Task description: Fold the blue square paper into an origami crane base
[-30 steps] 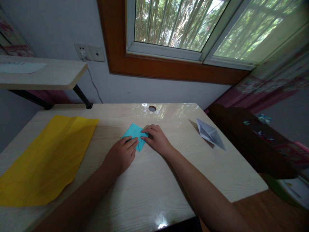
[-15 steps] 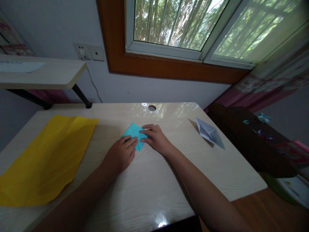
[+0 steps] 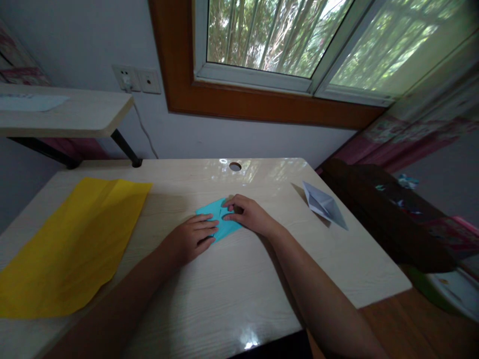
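A small folded turquoise paper lies flat on the pale wooden desk, near its middle. My left hand rests on the paper's left part, fingers flat and pressing it down. My right hand touches the paper's upper right part, with the fingertips pinching or pressing a flap. Both hands cover part of the paper.
A large yellow sheet lies on the desk's left side. A folded white paper shape sits at the right. A round cable hole is at the desk's back edge. A dark chair back stands to the right.
The turquoise paper has turned and shifted slightly right under my hands. My left hand slid lower along it and my right hand moved up to its top edge.
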A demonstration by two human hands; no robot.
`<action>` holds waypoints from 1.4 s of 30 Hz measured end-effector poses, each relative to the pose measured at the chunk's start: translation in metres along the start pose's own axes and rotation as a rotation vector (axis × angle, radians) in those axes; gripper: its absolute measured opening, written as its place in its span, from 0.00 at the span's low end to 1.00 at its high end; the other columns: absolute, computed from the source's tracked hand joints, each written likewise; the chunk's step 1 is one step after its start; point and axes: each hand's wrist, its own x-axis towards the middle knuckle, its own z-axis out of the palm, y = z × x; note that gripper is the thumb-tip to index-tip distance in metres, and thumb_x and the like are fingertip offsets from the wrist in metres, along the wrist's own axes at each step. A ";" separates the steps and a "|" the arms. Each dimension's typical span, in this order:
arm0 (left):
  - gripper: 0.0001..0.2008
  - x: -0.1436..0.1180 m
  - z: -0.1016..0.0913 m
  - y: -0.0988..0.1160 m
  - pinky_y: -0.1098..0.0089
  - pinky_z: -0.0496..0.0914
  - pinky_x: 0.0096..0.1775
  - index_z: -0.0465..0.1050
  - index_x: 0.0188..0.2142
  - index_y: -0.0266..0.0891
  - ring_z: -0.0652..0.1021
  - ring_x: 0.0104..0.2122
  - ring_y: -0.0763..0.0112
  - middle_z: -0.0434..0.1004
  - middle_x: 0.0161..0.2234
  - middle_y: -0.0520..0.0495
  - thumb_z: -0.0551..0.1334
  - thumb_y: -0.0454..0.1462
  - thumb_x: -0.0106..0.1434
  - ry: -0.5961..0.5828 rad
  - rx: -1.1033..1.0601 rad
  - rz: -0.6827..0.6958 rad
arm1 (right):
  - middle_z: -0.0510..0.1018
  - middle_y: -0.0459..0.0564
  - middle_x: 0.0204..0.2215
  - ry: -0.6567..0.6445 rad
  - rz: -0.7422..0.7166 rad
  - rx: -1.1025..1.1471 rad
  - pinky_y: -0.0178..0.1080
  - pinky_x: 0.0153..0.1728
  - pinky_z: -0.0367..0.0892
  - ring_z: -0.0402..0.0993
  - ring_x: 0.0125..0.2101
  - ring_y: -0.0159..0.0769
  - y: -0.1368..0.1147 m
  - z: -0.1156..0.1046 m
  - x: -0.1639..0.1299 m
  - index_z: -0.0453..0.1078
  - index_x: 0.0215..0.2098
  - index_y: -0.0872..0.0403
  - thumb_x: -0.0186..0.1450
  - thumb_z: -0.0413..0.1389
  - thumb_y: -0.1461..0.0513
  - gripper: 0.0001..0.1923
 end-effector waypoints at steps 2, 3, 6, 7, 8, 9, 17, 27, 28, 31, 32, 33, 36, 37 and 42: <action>0.13 -0.001 0.001 -0.002 0.54 0.71 0.58 0.79 0.50 0.41 0.76 0.58 0.58 0.81 0.53 0.46 0.60 0.38 0.70 0.002 -0.002 0.039 | 0.76 0.48 0.34 -0.020 0.025 0.026 0.37 0.37 0.68 0.72 0.34 0.35 -0.001 -0.002 0.000 0.76 0.43 0.52 0.64 0.65 0.59 0.10; 0.12 -0.001 0.002 -0.002 0.55 0.71 0.58 0.79 0.50 0.41 0.76 0.57 0.58 0.81 0.53 0.46 0.60 0.38 0.71 0.002 -0.004 0.053 | 0.76 0.48 0.34 -0.034 0.028 0.030 0.37 0.37 0.68 0.72 0.33 0.35 -0.002 -0.003 0.000 0.76 0.40 0.52 0.64 0.64 0.60 0.07; 0.12 -0.002 0.005 -0.003 0.55 0.72 0.58 0.79 0.51 0.41 0.76 0.57 0.59 0.81 0.52 0.47 0.61 0.38 0.70 -0.016 -0.023 0.066 | 0.77 0.47 0.30 -0.066 0.025 0.001 0.38 0.37 0.67 0.72 0.33 0.36 -0.007 -0.006 0.000 0.77 0.35 0.53 0.64 0.63 0.61 0.04; 0.12 -0.002 0.006 -0.003 0.54 0.72 0.58 0.79 0.51 0.42 0.76 0.57 0.59 0.81 0.53 0.47 0.61 0.38 0.70 -0.026 -0.033 0.062 | 0.77 0.47 0.29 -0.071 0.023 -0.015 0.38 0.37 0.66 0.72 0.33 0.36 -0.008 -0.007 0.000 0.77 0.35 0.52 0.64 0.63 0.61 0.03; 0.12 -0.002 0.006 -0.003 0.54 0.72 0.58 0.79 0.51 0.42 0.76 0.57 0.59 0.81 0.53 0.47 0.62 0.38 0.70 -0.033 -0.044 0.056 | 0.77 0.47 0.29 -0.079 0.019 -0.030 0.38 0.38 0.66 0.72 0.33 0.36 -0.010 -0.008 0.000 0.77 0.34 0.52 0.64 0.63 0.61 0.03; 0.12 -0.002 0.007 -0.003 0.54 0.72 0.58 0.79 0.50 0.42 0.76 0.57 0.59 0.81 0.53 0.47 0.62 0.38 0.69 -0.036 -0.055 0.054 | 0.77 0.47 0.28 -0.089 0.010 -0.046 0.38 0.38 0.65 0.72 0.33 0.36 -0.011 -0.009 0.000 0.77 0.34 0.52 0.64 0.62 0.61 0.03; 0.13 -0.001 0.007 -0.002 0.54 0.72 0.58 0.78 0.51 0.41 0.76 0.57 0.59 0.81 0.53 0.45 0.62 0.38 0.70 -0.046 -0.059 0.058 | 0.77 0.47 0.29 -0.123 -0.052 -0.158 0.42 0.46 0.61 0.70 0.34 0.36 -0.017 -0.008 0.000 0.74 0.32 0.54 0.67 0.59 0.63 0.06; 0.11 -0.002 0.007 0.001 0.54 0.71 0.57 0.79 0.50 0.45 0.78 0.54 0.63 0.79 0.54 0.45 0.61 0.38 0.70 -0.009 -0.015 0.104 | 0.77 0.49 0.30 -0.107 -0.061 -0.218 0.38 0.42 0.64 0.71 0.35 0.37 -0.017 -0.001 0.001 0.72 0.32 0.55 0.63 0.56 0.72 0.07; 0.12 -0.002 0.007 0.001 0.54 0.71 0.57 0.79 0.50 0.45 0.78 0.54 0.63 0.78 0.55 0.45 0.61 0.38 0.70 -0.010 -0.008 0.107 | 0.77 0.49 0.30 -0.105 -0.058 -0.225 0.38 0.42 0.64 0.71 0.35 0.37 -0.017 -0.001 0.002 0.72 0.32 0.55 0.62 0.56 0.72 0.07; 0.12 -0.001 0.008 0.002 0.54 0.71 0.57 0.78 0.51 0.46 0.77 0.55 0.62 0.78 0.56 0.44 0.61 0.39 0.70 -0.022 0.025 0.118 | 0.77 0.50 0.30 -0.107 -0.039 -0.243 0.39 0.42 0.64 0.71 0.34 0.37 -0.019 -0.001 0.002 0.72 0.31 0.56 0.63 0.56 0.71 0.06; 0.13 -0.001 0.008 0.003 0.53 0.71 0.57 0.78 0.52 0.45 0.76 0.55 0.61 0.77 0.57 0.44 0.60 0.38 0.70 -0.028 0.040 0.122 | 0.77 0.50 0.30 -0.107 -0.032 -0.249 0.39 0.42 0.64 0.71 0.34 0.37 -0.019 -0.001 0.003 0.73 0.32 0.56 0.63 0.57 0.70 0.06; 0.13 0.000 0.007 0.004 0.53 0.70 0.57 0.77 0.53 0.45 0.76 0.56 0.60 0.76 0.58 0.44 0.60 0.38 0.71 -0.037 0.058 0.124 | 0.77 0.50 0.30 -0.105 -0.026 -0.255 0.39 0.42 0.64 0.71 0.35 0.37 -0.020 -0.001 0.003 0.73 0.32 0.56 0.63 0.57 0.70 0.05; 0.16 0.001 0.006 0.009 0.51 0.70 0.58 0.74 0.56 0.44 0.73 0.58 0.58 0.74 0.59 0.45 0.58 0.36 0.71 -0.064 0.104 0.123 | 0.77 0.50 0.30 -0.093 -0.016 -0.261 0.38 0.41 0.64 0.71 0.35 0.37 -0.019 0.000 0.003 0.73 0.32 0.56 0.63 0.57 0.70 0.05; 0.17 0.002 0.006 0.011 0.51 0.69 0.58 0.74 0.57 0.43 0.73 0.58 0.58 0.74 0.60 0.45 0.58 0.35 0.71 -0.073 0.113 0.121 | 0.77 0.50 0.29 -0.091 -0.016 -0.258 0.38 0.40 0.63 0.71 0.34 0.37 -0.019 0.000 0.003 0.73 0.32 0.56 0.63 0.57 0.70 0.05; 0.18 0.002 0.006 0.014 0.51 0.69 0.58 0.72 0.58 0.41 0.71 0.59 0.57 0.74 0.60 0.46 0.58 0.33 0.70 -0.092 0.129 0.122 | 0.76 0.49 0.29 -0.092 -0.017 -0.230 0.37 0.39 0.63 0.70 0.33 0.36 -0.018 -0.001 0.003 0.73 0.31 0.56 0.63 0.57 0.70 0.06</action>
